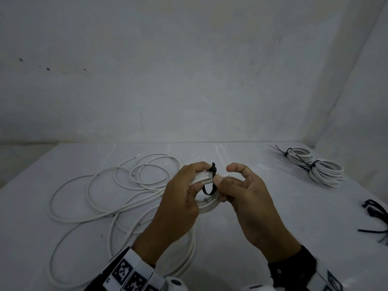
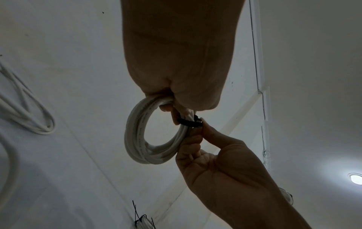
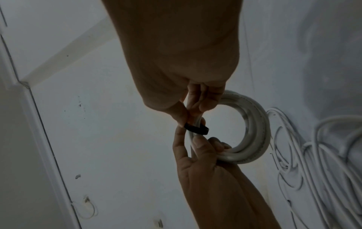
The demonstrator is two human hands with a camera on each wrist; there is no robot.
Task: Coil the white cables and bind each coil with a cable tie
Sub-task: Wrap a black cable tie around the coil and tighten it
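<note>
My left hand (image 1: 198,177) grips a small coil of white cable (image 1: 206,206) a little above the table, fingers curled round its top. A black cable tie (image 1: 207,191) loops loosely around the coil beside those fingers, its head sticking up. My right hand (image 1: 222,185) pinches the tie against the coil with thumb and fingers, while the index finger stays raised. From the left wrist, the coil (image 2: 137,136) hangs as a ring with the tie (image 2: 188,122) at its right side. The right wrist view shows the tie (image 3: 197,128) between both hands.
Loose white cables (image 1: 105,196) sprawl over the left of the white table (image 1: 273,206). Two bound coils (image 1: 300,155) (image 1: 326,172) lie at the back right near the wall corner. Spare black ties (image 1: 375,217) sit at the right edge.
</note>
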